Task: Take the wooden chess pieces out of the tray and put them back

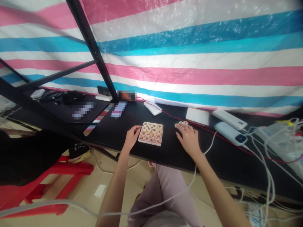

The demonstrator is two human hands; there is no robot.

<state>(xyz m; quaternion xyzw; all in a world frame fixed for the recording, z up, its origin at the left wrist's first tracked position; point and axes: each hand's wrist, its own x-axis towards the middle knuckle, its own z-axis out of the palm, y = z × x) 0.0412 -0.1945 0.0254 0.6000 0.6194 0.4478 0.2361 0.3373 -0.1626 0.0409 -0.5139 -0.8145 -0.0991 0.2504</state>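
A square white tray [150, 143] on the black table holds rows of round Chinese chess pieces [151, 128], with dark characters in the far rows and red ones in the near rows. My left hand [132, 137] is at the tray's left side, its curled fingers and thumb against the edge. To the right of the tray, my right hand [188, 137] reaches palm down over a few loose Chinese chess pieces [181, 123]. Its fingertips rest on them, and its thumb is spread apart. The fingers partly cover these pieces.
Behind the hands lie a white box [152, 107] and an open white lid-like tray [197, 116]. A red cable [167, 113] crosses the table. Power banks [230, 134] and tangled white cables [267, 151] occupy the right. A black metal post [94, 50] stands left, near a red stool [71, 176].
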